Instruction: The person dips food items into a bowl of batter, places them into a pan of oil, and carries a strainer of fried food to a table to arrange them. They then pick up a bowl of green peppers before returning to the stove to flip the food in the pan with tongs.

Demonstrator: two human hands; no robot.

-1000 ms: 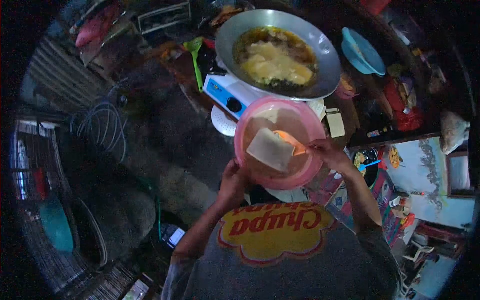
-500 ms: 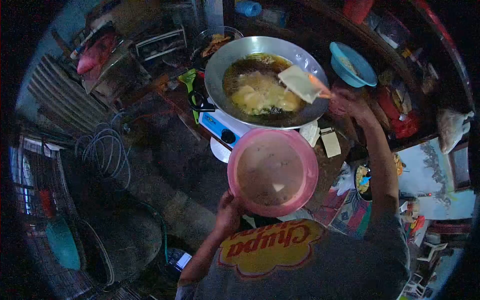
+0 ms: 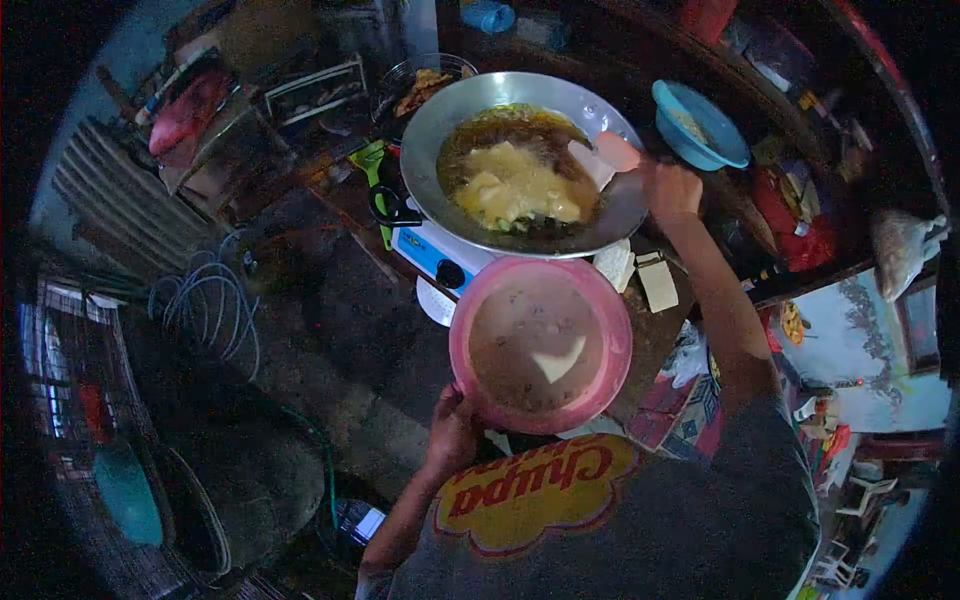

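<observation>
My right hand [image 3: 672, 190] is closed around an orange flat-bladed spatula [image 3: 618, 151] at the right side of a large metal wok [image 3: 420, 150]. A thin white slab [image 3: 591, 165] lies at the spatula's tip, over the wok's inner slope. Pale battered food [image 3: 520, 185] fries in the dark oil, bubbling. Below the wok, my left hand [image 3: 455, 430] grips the lower left rim of a pink bowl [image 3: 622, 345]. The bowl holds thin beige batter [image 3: 510, 340], and a white triangular piece [image 3: 561, 359] shows at its surface.
The wok sits on a blue-and-white stove [image 3: 425, 255]. White slabs [image 3: 657, 285] lie right of it. A green utensil [image 3: 370, 165] stands left of the wok, with a bowl of browned food [image 3: 425, 90] behind. A blue basin [image 3: 735, 150] is at the right.
My right hand has turned the spatula, and the white slab has shifted down onto the wok's slope. More of the white triangle shows in the batter. My left hand keeps its hold.
</observation>
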